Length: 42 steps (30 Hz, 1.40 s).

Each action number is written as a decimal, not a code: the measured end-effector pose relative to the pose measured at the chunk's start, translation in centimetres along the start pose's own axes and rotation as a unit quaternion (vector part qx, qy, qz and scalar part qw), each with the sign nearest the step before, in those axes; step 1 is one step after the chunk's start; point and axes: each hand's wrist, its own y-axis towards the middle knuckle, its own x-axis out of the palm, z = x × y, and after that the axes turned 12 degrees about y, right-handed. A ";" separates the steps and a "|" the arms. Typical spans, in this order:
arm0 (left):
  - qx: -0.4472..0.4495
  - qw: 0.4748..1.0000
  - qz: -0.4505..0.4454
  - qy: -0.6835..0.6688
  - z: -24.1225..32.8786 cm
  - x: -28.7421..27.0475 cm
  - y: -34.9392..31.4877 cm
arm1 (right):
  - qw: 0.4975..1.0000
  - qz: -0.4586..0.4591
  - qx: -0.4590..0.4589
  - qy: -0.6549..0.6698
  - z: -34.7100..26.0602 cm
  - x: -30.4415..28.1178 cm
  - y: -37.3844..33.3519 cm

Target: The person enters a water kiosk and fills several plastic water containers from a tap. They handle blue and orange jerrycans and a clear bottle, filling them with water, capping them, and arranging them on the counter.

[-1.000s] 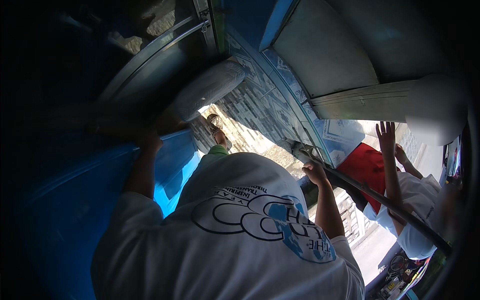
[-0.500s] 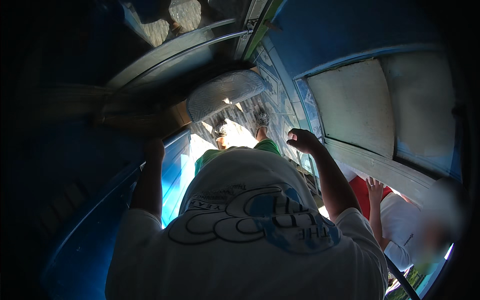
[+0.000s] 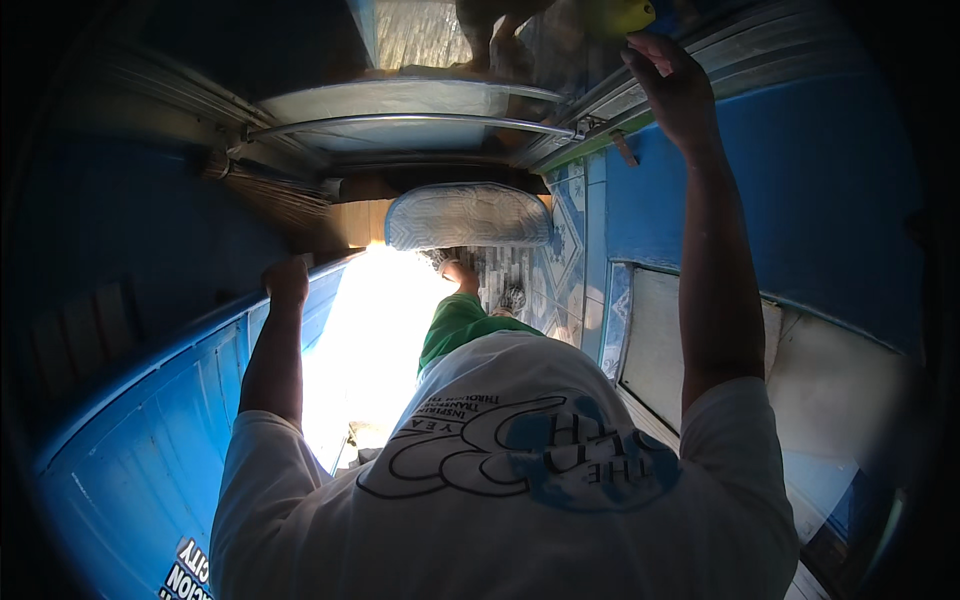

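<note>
My left hand [image 3: 287, 277] is closed around the upper edge of a blue door [image 3: 160, 420] at the left; its fingers are dark in shadow. Raised at the upper right, my right hand [image 3: 668, 78] is empty, with its fingers apart and slightly bent. It is close to a metal frame [image 3: 560, 150] and just below a yellow object [image 3: 632, 15] whose kind I cannot make out. Ahead, a curved metal bar [image 3: 410, 122] crosses the dark doorway panel. My feet stand on the floor below, near a grey patterned mat [image 3: 470, 216].
A broom [image 3: 270, 195] with brown bristles leans at the left of the doorway. Blue-and-white tiles [image 3: 565, 225] and a blue wall [image 3: 820, 180] line the right side, with pale panels [image 3: 850, 370] lower down. Bright sunlight falls on the floor [image 3: 365, 330] beside the blue door.
My right hand has risen from waist height to the upper right near the metal frame. My view has turned, showing the doorway straighter. The other person at the right is out of view.
</note>
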 end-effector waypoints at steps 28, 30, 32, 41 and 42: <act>-0.047 0.998 -0.051 0.004 0.6 2.0 -0.5 | 0.996 -0.018 0.001 -0.089 6.1 1.5 16.5; -0.054 0.995 -0.080 -0.012 0.5 1.4 -0.1 | 1.000 -0.014 -0.004 -0.022 6.8 1.7 17.9; -0.060 0.995 -0.085 -0.016 0.7 0.8 0.0 | 0.998 -0.032 0.016 0.058 10.8 1.2 20.9; -0.086 0.956 -0.260 -0.109 -0.1 -5.8 0.5 | 0.990 0.082 -0.045 -0.105 7.6 5.9 27.9; -0.090 0.959 -0.248 -0.100 -0.1 -5.1 0.6 | 0.987 0.106 -0.061 -0.106 8.0 6.2 29.5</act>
